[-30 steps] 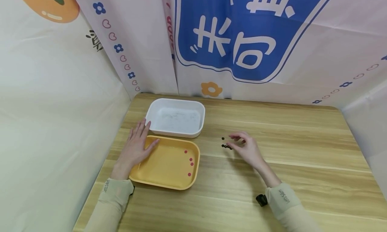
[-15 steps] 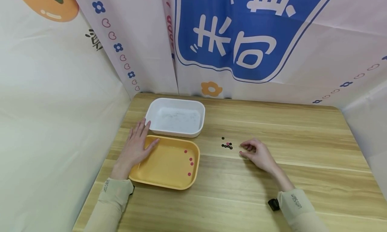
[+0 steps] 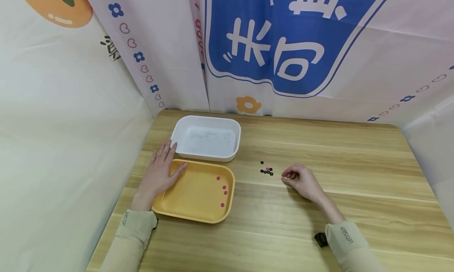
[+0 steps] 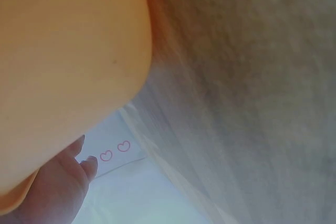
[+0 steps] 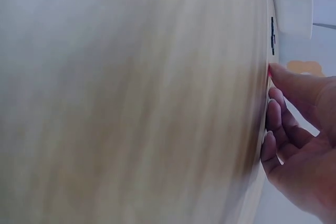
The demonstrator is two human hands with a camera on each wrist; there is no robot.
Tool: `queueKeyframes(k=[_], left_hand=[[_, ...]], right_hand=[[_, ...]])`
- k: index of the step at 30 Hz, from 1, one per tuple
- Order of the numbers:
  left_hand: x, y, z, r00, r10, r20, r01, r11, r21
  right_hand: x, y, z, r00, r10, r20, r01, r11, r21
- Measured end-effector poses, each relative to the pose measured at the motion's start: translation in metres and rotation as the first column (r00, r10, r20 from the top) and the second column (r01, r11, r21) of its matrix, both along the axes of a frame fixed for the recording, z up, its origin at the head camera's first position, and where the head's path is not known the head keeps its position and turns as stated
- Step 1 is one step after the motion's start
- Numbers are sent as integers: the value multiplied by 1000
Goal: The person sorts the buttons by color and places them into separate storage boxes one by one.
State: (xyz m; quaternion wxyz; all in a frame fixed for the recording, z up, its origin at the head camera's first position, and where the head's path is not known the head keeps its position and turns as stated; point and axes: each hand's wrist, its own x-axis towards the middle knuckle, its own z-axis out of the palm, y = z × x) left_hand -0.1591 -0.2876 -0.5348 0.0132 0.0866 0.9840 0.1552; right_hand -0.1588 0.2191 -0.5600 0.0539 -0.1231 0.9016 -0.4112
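My right hand [image 3: 303, 181] is low over the wooden table, fingers curled, with a small pink button [image 3: 283, 179] pinched at the tip of the thumb. In the right wrist view a bit of that pink shows under the thumb tip [image 5: 271, 72]. Left of this hand lie several small black buttons [image 3: 262, 171], with one more pink button [image 3: 267, 169] among them. My left hand [image 3: 159, 176] rests with spread fingers over the left rim of the yellow tray [image 3: 189, 199], fingertips at the corner of the white tray. Several pink buttons [image 3: 222, 205] lie along the yellow tray's right side.
The white tray [image 3: 207, 140] stands right behind the yellow one, with faint grey marks on its floor. A printed cloth [image 3: 227, 88] hangs along the table's back edge, and pale cloth walls flank both sides. Bare wood [image 3: 354, 157] stretches to the right.
My right hand has moved right, away from the black buttons, with the pink button at its thumb, uncovering another pink one there. It has barely moved over the last half second. My left hand stays put.
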Motion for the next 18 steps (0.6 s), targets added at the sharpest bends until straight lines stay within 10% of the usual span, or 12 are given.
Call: queueKeyframes(k=[18], left_hand=[[0, 0, -1, 1000, 1, -4, -1, 1000, 2]], right_hand=[[-2, 4, -1, 999, -28, 47, 31, 997, -75]])
